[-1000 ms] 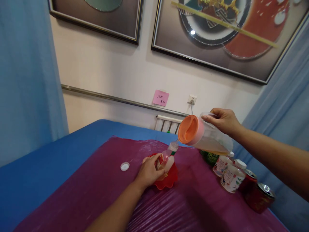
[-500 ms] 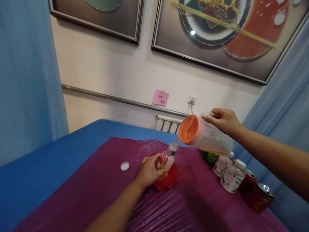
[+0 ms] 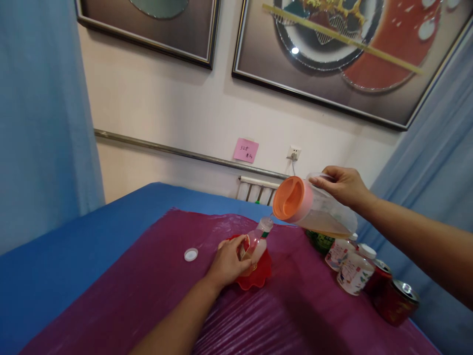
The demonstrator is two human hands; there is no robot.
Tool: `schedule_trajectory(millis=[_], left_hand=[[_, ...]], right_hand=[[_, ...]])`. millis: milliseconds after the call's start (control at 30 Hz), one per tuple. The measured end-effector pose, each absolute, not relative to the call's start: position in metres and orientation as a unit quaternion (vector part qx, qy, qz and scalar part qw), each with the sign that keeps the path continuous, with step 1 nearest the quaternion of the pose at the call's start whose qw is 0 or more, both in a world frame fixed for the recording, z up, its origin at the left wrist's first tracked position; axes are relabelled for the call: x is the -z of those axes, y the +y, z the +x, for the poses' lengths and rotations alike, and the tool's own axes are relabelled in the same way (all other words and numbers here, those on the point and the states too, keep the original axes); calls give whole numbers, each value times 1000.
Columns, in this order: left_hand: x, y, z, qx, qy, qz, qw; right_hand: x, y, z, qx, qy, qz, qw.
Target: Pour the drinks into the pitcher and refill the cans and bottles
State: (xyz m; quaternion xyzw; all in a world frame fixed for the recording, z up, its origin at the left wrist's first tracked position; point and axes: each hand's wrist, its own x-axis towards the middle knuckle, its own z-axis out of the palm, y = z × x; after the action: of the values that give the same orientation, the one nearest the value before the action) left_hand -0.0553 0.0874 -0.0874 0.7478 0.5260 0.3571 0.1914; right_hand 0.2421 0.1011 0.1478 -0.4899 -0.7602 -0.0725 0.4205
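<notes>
My left hand (image 3: 229, 261) is closed round a clear bottle (image 3: 259, 241) with a red and a green label, its open mouth tilted to the right. Beneath the bottle lies a red scalloped dish (image 3: 264, 272). With my right hand (image 3: 342, 185) I grip the handle of a clear pitcher (image 3: 325, 212) with an orange lid (image 3: 290, 198). The pitcher is tipped to the left, brownish liquid inside, and a thin stream runs from its lid to the bottle's mouth. A white cap (image 3: 191, 254) lies left of the dish.
On the purple sheet (image 3: 148, 286) at the right stand two labelled bottles (image 3: 355, 271), a green item (image 3: 323, 241) and two red cans (image 3: 397, 301). Blue curtains (image 3: 44, 118) hang on both sides. A wall with framed pictures, a rail (image 3: 185, 154) and a socket (image 3: 294, 153) is behind.
</notes>
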Motion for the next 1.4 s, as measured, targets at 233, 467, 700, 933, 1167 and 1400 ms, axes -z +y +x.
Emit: schedule_trajectory(millis=[233, 467, 700, 933, 1167, 1400], left_hand=[[82, 84, -55, -354, 528, 749, 188], [82, 84, -55, -354, 532, 745, 191], [84, 86, -56, -355, 525, 749, 193], [86, 87, -56, -355, 526, 748, 193], [87, 86, -56, -356, 525, 749, 193], [87, 87, -57, -354, 526, 747, 201]], right_hand=[[-148, 102, 244, 63, -761, -494, 417], [-148, 101, 244, 73, -762, -489, 417], [-149, 101, 244, 77, -764, -490, 413], [-149, 100, 243, 71, -765, -488, 415], [-148, 101, 244, 60, -764, -492, 414], [-149, 100, 243, 75, -767, -491, 407]])
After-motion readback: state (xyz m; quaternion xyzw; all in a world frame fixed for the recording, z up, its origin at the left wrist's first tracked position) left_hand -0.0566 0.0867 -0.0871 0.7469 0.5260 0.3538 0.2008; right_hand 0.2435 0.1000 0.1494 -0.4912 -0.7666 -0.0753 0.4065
